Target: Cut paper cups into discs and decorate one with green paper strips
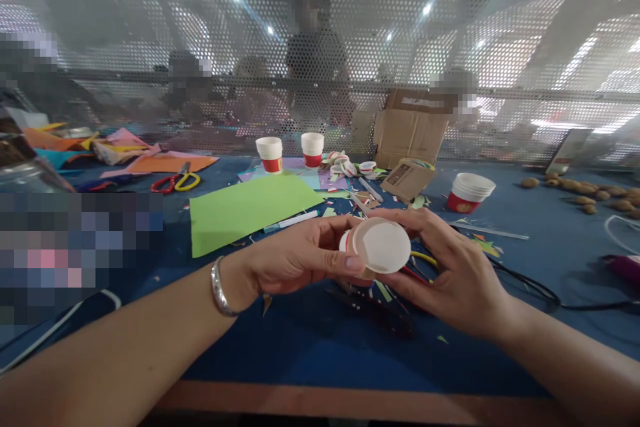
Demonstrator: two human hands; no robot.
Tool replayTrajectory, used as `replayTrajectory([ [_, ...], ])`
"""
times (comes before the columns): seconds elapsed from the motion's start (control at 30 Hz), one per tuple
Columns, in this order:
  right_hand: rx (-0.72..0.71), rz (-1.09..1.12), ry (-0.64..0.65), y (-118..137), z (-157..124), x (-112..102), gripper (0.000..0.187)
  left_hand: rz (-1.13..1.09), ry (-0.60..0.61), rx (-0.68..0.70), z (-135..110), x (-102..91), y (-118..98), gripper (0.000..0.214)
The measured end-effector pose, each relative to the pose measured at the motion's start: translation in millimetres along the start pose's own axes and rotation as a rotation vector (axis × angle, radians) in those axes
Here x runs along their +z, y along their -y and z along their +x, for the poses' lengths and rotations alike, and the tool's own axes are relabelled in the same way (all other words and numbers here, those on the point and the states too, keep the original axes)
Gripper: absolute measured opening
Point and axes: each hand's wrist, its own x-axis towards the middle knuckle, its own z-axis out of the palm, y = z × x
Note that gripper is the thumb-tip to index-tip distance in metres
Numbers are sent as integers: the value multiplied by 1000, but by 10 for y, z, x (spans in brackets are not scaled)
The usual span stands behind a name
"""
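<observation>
My left hand (305, 257), with a silver bangle at its wrist, is closed round a white and red paper cup (383, 247). The cup is tilted, with a round white end toward me; I cannot tell whether this is its base or its mouth. From the other side, my right hand (453, 270) grips the same cup between thumb and fingers. Both hands hover above the blue table near its front edge. Under them lie yellow-handled scissors (424, 258), partly hidden, and a dark tool (385, 317). Paper scraps lie about them.
Beyond my hands lies a green paper sheet (255, 210). Stacked paper cups (470, 193) stand right, with more cups (271, 155) at the back. Red and yellow scissors (175, 180) lie left. A cardboard box (413, 130) leans near the perforated screen. A black cable (530, 283) runs right.
</observation>
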Motion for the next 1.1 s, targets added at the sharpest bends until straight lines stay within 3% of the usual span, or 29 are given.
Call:
replayTrajectory([
  [0.3, -104, 113, 58, 2, 18, -5, 62, 13, 93, 1, 6, -27, 33, 55],
  [0.47, -127, 52, 91, 15, 16, -2, 61, 33, 98, 41, -16, 29, 30, 43],
  [0.77, -49, -141, 224, -28, -7, 118, 68, -4, -54, 34, -5, 123, 36, 39],
  [1.1, -84, -147, 263, -35, -2, 112, 69, 114, -103, 35, 16, 157, 69, 52],
])
